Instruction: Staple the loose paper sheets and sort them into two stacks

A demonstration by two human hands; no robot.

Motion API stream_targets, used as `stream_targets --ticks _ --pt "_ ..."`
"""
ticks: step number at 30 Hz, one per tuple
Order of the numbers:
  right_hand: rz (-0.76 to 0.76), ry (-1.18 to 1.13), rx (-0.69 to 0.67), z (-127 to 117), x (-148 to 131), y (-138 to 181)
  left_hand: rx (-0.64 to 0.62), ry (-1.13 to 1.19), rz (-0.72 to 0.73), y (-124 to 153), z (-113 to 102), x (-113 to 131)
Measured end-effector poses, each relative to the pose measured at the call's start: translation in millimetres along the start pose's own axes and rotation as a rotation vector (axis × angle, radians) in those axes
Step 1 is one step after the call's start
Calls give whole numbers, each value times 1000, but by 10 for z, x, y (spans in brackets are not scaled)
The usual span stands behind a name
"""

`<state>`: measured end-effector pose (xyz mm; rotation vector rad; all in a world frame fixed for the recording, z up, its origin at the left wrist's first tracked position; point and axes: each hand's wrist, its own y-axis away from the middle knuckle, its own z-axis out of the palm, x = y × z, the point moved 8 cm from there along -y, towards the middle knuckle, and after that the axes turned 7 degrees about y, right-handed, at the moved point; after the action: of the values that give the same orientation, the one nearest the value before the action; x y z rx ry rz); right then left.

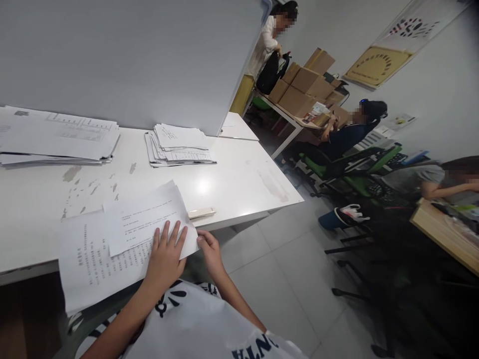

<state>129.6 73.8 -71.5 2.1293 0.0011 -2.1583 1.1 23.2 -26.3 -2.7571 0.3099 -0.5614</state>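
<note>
My left hand (pixel 166 249) lies flat with its fingers stretched out on printed paper at the table's front edge. Under it are a smaller-looking printed sheet (pixel 140 217) and a larger printed sheet (pixel 84 259) whose lower part hangs over the edge. At the right corner of the paper, my right hand (pixel 211 252) has thumb and fingers closed on the margin; whether it grips one sheet or both I cannot tell. Just beyond that hand, a slim cream-coloured object (pixel 202 213) rests on the white table (pixel 239 174).
Paper stacks, one large (pixel 56 137) and one small (pixel 181 145), stand along a grey partition (pixel 123 60). Three other people are to the right, near cardboard boxes (pixel 299 92) and green chairs (pixel 359 184). A blue bin (pixel 331 219) is on the tiled floor.
</note>
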Motion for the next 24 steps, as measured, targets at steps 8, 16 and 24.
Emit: stream_targets --ticks 8,16,24 --pt "-363 510 194 -300 -487 -174 -90 -60 -15 -137 -30 -70" --pt "-626 808 -45 -193 -656 -495 -162 -101 -1 -112 -19 -57" --pt "-573 729 -136 -182 -608 -581 -132 -75 6 -61 -55 -58"
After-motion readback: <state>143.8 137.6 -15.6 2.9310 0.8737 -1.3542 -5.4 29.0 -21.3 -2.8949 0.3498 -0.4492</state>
